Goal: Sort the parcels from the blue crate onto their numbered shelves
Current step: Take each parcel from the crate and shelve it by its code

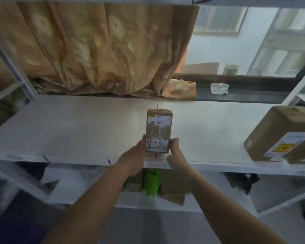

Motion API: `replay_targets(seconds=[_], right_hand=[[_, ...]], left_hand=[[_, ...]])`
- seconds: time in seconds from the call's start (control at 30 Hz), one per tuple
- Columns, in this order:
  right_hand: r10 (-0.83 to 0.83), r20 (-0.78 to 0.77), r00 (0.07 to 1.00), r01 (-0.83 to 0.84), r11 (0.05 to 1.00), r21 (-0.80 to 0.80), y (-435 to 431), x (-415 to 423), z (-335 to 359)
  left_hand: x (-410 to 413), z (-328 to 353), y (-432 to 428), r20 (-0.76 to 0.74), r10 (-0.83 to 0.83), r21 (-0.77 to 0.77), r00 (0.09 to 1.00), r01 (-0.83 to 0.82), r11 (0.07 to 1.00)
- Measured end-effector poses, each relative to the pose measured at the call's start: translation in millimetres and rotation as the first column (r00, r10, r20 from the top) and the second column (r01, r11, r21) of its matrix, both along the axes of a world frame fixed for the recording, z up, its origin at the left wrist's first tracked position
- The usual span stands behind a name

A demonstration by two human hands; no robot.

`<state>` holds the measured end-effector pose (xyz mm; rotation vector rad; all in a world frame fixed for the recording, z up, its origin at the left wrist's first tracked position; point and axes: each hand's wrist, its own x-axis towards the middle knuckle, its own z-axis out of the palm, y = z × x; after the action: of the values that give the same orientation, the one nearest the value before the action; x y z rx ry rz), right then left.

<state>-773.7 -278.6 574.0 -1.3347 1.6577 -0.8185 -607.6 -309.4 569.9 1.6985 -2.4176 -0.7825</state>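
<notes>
The step in hand was placement: one small parcel (158, 131), hand-marked "4-3" on its near label, lay lengthwise near the front edge of the white shelf (77, 131), roughly at mid-width. Whether its full weight rested on the shelf could not be confirmed.

The left hand (132, 159) pressed straight fingers against the near left side of the parcel. The right hand (174, 152) pinched the near right corner with curled fingers. A tag (156, 165) on the shelf's front lip, just below the parcel, was too blurred to read.

A larger parcel (282, 134) sat well apart at the right end. The blue crate was not in view.

Judged next move: verify the shelf number against the marking, seat the parcel flat with the label facing near, release both hands, and return to the crate.
</notes>
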Motion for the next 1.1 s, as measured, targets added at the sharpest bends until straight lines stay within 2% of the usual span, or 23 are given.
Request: replay_targets(seconds=[0.1,0.4,0.63,0.73,0.8,0.9,0.97,1.1], right_hand=[[0.004,0.002,1.0,-0.004,1.0,-0.013,-6.7,-3.0,-9.8],[0.02,-0.01,1.0,-0.02,1.0,0.004,-19.3,1.7,-29.6],[0.001,-0.07,0.998,0.007,0.994,0.113,-21.4,3.3,-36.0],[0.05,-0.18,0.982,-0.013,0.98,0.2,-21.3,-3.6,-30.8],[0.124,-0.348,0.929,-0.045,0.973,0.226,-15.9,-17.3,-24.2],[0.227,-0.568,0.791,-0.116,0.967,0.225,-8.5,-45.3,-3.1],[0.251,-0.668,0.701,-0.129,0.965,0.228,-5.3,-61.9,22.5],[0.287,-0.846,0.449,-0.23,0.952,0.201,-3.5,-79.6,98.6]], left_hand=[[-3.2,-12.2,-10.6,-0.019,-0.059,-0.014,0.998,0.058,0.998],[-10.3,-30.8,-12.8,-0.07,-0.011,-0.005,0.997,0.011,1.0],[-13.7,-28.8,-8.5,-0.049,-0.015,0.061,0.999,0.018,0.998],[-14.1,-22.5,-7.9,0.015,0.008,0.055,1.0,-0.009,0.998],[-9.7,-16.2,-6.2,0.143,-0.006,0.036,0.99,0.001,0.999],[1.9,1.0,-5.1,0.306,-0.004,0.011,0.952,0.001,1.0],[7.5,22.3,-2.7,0.358,0.007,-0.044,0.934,0.009,0.999],[17.1,91.2,0.7,0.415,0.059,-0.172,0.908,0.015,0.985]])
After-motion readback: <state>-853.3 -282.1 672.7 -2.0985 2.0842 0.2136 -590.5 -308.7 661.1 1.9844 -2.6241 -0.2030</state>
